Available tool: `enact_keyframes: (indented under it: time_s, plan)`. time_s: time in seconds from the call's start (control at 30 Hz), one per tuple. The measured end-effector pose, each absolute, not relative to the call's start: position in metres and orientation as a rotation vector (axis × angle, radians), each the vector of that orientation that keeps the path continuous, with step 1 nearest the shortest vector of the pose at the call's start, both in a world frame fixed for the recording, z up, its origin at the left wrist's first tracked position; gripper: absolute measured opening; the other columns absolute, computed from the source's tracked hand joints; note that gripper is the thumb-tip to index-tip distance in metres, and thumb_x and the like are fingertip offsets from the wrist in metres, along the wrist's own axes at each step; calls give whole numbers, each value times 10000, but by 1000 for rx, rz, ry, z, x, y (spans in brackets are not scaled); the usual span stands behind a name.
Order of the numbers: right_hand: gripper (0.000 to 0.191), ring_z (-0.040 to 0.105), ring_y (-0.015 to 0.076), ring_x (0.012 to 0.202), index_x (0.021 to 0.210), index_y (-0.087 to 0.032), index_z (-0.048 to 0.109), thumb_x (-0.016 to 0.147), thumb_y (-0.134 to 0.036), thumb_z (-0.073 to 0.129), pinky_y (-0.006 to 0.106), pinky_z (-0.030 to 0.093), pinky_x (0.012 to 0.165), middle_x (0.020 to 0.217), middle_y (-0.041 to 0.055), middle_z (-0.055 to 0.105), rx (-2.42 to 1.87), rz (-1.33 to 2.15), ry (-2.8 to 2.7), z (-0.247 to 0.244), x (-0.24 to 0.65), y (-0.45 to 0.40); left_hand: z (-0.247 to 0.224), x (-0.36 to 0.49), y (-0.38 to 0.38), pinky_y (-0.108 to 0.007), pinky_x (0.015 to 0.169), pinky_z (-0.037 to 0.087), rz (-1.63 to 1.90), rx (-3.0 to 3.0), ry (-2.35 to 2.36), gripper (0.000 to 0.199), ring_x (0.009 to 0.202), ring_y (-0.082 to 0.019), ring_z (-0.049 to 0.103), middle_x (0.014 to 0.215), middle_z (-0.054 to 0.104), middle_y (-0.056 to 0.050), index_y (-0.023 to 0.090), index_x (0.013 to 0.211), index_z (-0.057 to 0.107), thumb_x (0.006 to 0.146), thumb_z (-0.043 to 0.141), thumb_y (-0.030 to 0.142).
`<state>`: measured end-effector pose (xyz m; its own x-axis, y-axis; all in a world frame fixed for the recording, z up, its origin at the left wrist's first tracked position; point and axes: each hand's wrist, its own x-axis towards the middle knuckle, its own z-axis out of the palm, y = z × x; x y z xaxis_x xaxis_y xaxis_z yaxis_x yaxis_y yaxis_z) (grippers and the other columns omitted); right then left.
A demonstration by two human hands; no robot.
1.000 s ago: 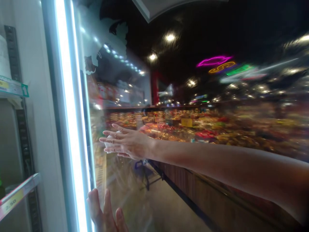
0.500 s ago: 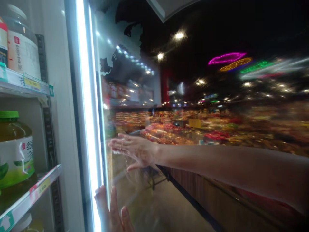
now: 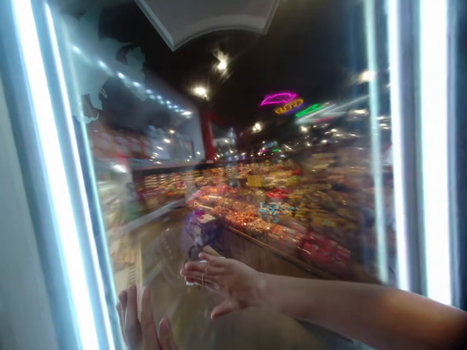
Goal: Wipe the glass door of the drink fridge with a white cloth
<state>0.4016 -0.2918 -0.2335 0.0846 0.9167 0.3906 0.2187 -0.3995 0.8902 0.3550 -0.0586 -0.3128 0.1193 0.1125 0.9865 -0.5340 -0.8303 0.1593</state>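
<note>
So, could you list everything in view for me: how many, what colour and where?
Light strips: several, white, along both sides
Glass pane: one, clear, between the strips
Frosted decal: one, pale, upper left
Overhead panel: one, grey, top
Ceiling lights: many, white, upper half
Neon shapes: three, magenta, orange, green, upper right
Post: one, red, near centre
Displayed goods: too blurred to count, mostly red-orange-brown, centre to right
Sign: one, yellow, among the goods
Blurred object: one, purple, just left of centre
Thin piece: one, white, material unclear, lower centre
Left hand: one, bare, lower left, cut off
Right hand: one, bare, lower centre, fingers over the white piece
Right forearm: one, bare, lower right
</note>
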Motion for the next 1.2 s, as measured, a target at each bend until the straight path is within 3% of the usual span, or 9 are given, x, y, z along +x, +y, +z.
enact_keyframes:
  time_s: [0.17, 0.27, 0.4, 0.57, 0.7, 0.8, 0.9, 1.0, 1.2]
  plan:
    - [974, 151, 266, 1623, 1617, -104, 343, 942, -805, 383, 483, 191, 1326, 1719, 105, 293, 2055, 1619, 837, -208, 388, -367, -311, 371, -115, -561, 1346, 105, 1699, 1930, -541, 819, 1628, -286, 131, 1764, 147, -35, 273, 1662, 175, 934, 506, 95]
    - [982, 173, 308, 1616, 1612, -63, 335, 951, -788, 380, 555, 122, 1329, 1670, 167, 379, 2181, 1743, 625, -241, 378, -396, -317, 373, -151, -607, 1333, 69, 1677, 1953, -659, 819, 1626, -311, 134, 1759, 155, -85, 240, 1661, 184, 930, 529, 108]
    - [928, 103, 265, 1634, 1645, -77, 251, 991, -731, 328, 516, 38, 1348, 1676, 137, 379, 2134, 1807, 523, -302, 363, -447, -326, 370, -193, -662, 1310, 34, 1625, 2013, -723, 858, 1628, -348, 81, 1759, 124, -108, 254, 1663, 175, 913, 567, 112]
    - [890, 8, 407, 1623, 1663, -55, -58, 1029, -531, 345, 738, 210, 1241, 1742, 234, 53, 2348, 1977, -68, -311, 345, -534, -343, 361, -241, -687, 1293, -30, 1540, 2024, -752, 833, 1633, -328, -2, 1768, 82, -34, 331, 1653, 188, 933, 569, 157]
    - [908, 36, 460, 1610, 1667, -81, -72, 997, -512, 364, 803, 286, 1171, 1749, 220, -17, 2398, 1952, -81, -353, 339, -545, -369, 352, -273, -711, 1282, -31, 1516, 2046, -714, 844, 1631, -338, -40, 1769, 56, -59, 313, 1656, 185, 926, 571, 137]
    - [918, 55, 439, 1615, 1674, -89, -32, 980, -526, 381, 781, 329, 1167, 1757, 189, -14, 2406, 1887, 34, -382, 340, -545, -390, 349, -288, -725, 1277, -18, 1487, 2089, -718, 839, 1631, -330, -49, 1768, 43, -67, 309, 1657, 173, 933, 554, 121]
    - [951, 4, 447, 1615, 1674, -81, -20, 978, -568, 409, 791, 273, 1189, 1751, 201, -55, 2464, 1869, 32, -387, 344, -557, -404, 346, -298, -713, 1284, -11, 1449, 2116, -714, 825, 1631, -314, -46, 1768, 51, -54, 318, 1653, 176, 943, 538, 105]
    - [972, 33, 477, 1606, 1676, -86, 8, 967, -569, 464, 825, 236, 1177, 1745, 234, 8, 2506, 1859, 67, -400, 341, -560, -411, 340, -303, -656, 1301, -35, 1442, 2155, -726, 838, 1630, -300, -56, 1769, 42, -55, 302, 1653, 176, 935, 554, 92]
    - [821, 155, 243, 1628, 1684, -207, 132, 988, -501, 454, 536, 273, 1303, 1740, 78, 247, 2389, 1808, 418, -444, 335, -546, -415, 346, -300, -647, 1305, -42, 1399, 2189, -862, 870, 1628, -299, -54, 1767, 56, -34, 315, 1653, 169, 920, 571, 73]
